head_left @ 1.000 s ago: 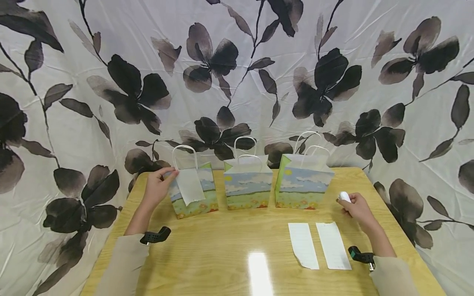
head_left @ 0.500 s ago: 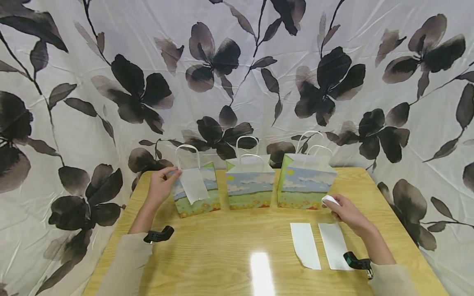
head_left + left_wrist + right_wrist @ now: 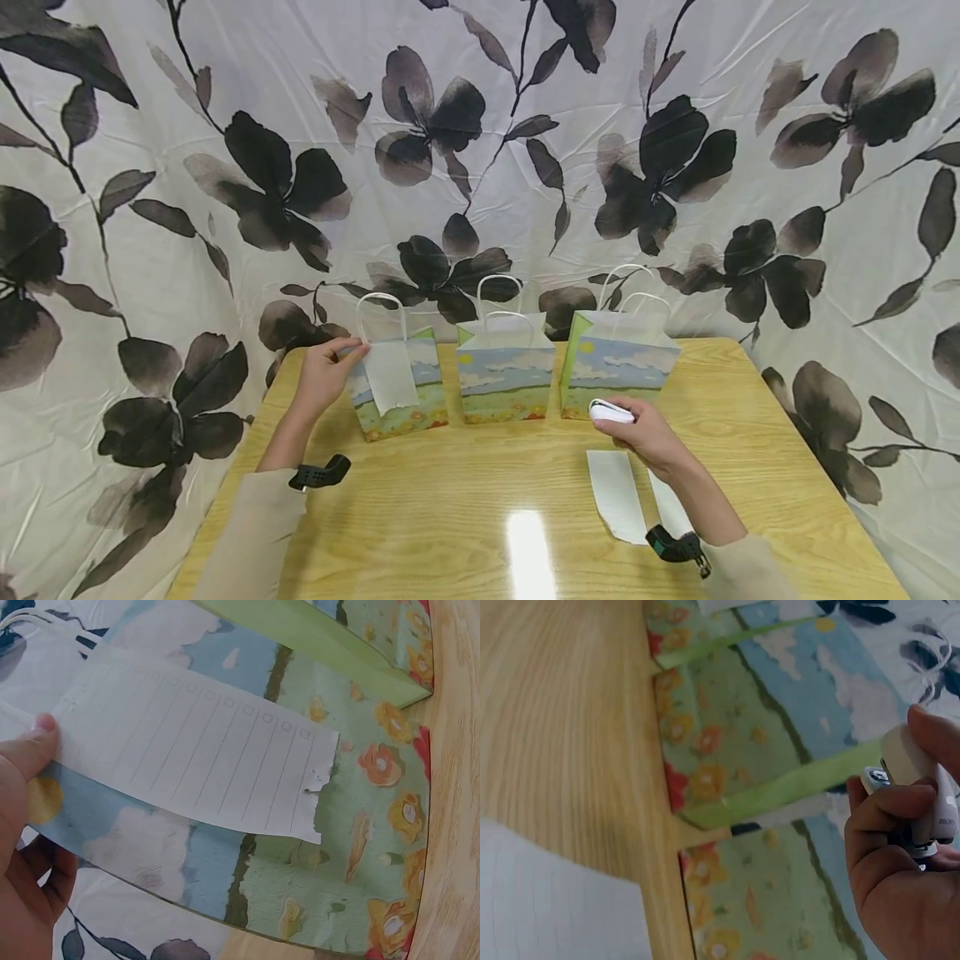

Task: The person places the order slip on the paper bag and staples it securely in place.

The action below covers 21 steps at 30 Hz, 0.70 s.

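My left hand [image 3: 321, 382] pinches a white lined paper slip [image 3: 393, 377] against the top left corner of the left paper gift bag [image 3: 429, 383]. In the left wrist view the thumb [image 3: 37, 739] presses at the slip's upper end, with other fingers behind the bag. The slip [image 3: 210, 754] has a torn lower edge and lies flat over the printed sky and meadow. My right hand [image 3: 651, 440] grips a small white stapler [image 3: 609, 412], held in front of the right gift bag [image 3: 626, 362]. Fingers wrap the stapler [image 3: 907, 757] in the right wrist view.
A middle gift bag [image 3: 504, 387] stands between the other two, all with white twisted handles. Two more paper slips lie at the right of the wooden table [image 3: 435, 517]: one slip [image 3: 617, 496] is fully visible, the other slip [image 3: 669, 504] partly under my right arm. A floral cloth [image 3: 480, 125] hangs behind.
My right hand has moved left with the stapler, from the table's right side to in front of the right bag. My left hand keeps its place on the slip and bag.
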Available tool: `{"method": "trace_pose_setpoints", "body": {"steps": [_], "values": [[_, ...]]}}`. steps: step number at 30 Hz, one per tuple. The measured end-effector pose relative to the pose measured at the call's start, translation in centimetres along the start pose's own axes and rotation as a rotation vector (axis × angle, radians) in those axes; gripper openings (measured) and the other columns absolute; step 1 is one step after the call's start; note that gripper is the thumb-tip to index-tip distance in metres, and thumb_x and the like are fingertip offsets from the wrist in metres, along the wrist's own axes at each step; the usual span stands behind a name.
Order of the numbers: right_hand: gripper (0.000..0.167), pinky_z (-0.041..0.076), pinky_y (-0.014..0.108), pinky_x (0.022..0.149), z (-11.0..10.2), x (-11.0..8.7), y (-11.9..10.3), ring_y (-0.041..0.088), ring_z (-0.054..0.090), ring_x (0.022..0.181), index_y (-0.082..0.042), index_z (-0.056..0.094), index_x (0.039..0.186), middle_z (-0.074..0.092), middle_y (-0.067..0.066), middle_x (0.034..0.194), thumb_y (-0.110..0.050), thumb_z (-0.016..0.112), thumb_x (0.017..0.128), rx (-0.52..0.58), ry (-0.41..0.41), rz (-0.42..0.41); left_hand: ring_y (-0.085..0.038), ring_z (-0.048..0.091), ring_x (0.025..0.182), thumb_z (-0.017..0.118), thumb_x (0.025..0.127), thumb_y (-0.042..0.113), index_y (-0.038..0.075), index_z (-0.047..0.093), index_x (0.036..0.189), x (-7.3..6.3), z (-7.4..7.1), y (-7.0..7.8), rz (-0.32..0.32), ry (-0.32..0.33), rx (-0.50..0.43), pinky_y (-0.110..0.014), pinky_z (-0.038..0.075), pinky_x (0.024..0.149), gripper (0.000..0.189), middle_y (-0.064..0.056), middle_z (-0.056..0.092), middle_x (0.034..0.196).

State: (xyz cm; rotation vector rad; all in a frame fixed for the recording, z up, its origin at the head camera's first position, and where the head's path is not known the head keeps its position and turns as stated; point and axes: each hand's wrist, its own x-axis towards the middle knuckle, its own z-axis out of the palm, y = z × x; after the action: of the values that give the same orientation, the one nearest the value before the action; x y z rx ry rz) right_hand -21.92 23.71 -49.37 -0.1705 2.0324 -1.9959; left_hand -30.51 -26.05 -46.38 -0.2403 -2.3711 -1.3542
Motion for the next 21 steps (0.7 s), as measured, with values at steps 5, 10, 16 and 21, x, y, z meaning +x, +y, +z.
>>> {"method": "trace_pose_setpoints", "body": {"steps": [5, 10, 16, 21], "values": [[0.056, 0.041, 0.023, 0.057, 3.1, 1.0, -0.6, 0.015, 0.046, 0.075, 0.013, 0.045, 0.135, 0.050, 0.017, 0.106, -0.004, 0.071, 0.088, 0.126, 0.033, 0.024, 0.000, 0.025, 0.043, 0.072, 0.089, 0.014, -0.001, 0.075, 0.101, -0.3, 0.1, 0.3, 0.004, -0.004, -0.034, -0.025, 0.027, 0.041, 0.019, -0.016, 0.068, 0.081], [0.058, 0.042, 0.023, 0.059, 6.2, 2.0, -1.2, 0.019, 0.047, 0.082, 0.009, 0.045, 0.137, 0.047, 0.019, 0.113, -0.003, 0.071, 0.087, 0.151, 0.049, 0.027, 0.002, 0.024, 0.044, 0.071, 0.089, 0.007, -0.005, 0.073, 0.101, -0.4, 0.1, 1.3, 0.034, -0.004, -0.055, -0.023, 0.026, 0.042, 0.018, -0.020, 0.067, 0.083], [0.047, 0.038, 0.024, 0.060, 10.3, 3.5, -2.1, 0.019, 0.044, 0.085, 0.007, 0.048, 0.128, 0.045, 0.018, 0.116, 0.000, 0.070, 0.087, 0.239, 0.044, -0.003, -0.004, 0.025, 0.045, 0.072, 0.090, 0.017, -0.001, 0.074, 0.103, 0.1, 0.3, 0.1, 0.008, -0.019, -0.042, -0.025, 0.027, 0.042, 0.022, -0.014, 0.067, 0.081], [0.049, 0.039, 0.022, 0.061, 13.2, 4.3, -3.2, 0.016, 0.044, 0.082, 0.010, 0.043, 0.132, 0.045, 0.018, 0.116, -0.004, 0.066, 0.091, 0.290, -0.031, 0.001, -0.006, 0.021, 0.043, 0.073, 0.089, 0.020, 0.001, 0.075, 0.102, 0.0, 0.2, 0.2, -0.012, -0.017, -0.040, -0.028, 0.026, 0.041, 0.023, -0.006, 0.065, 0.077]]}}
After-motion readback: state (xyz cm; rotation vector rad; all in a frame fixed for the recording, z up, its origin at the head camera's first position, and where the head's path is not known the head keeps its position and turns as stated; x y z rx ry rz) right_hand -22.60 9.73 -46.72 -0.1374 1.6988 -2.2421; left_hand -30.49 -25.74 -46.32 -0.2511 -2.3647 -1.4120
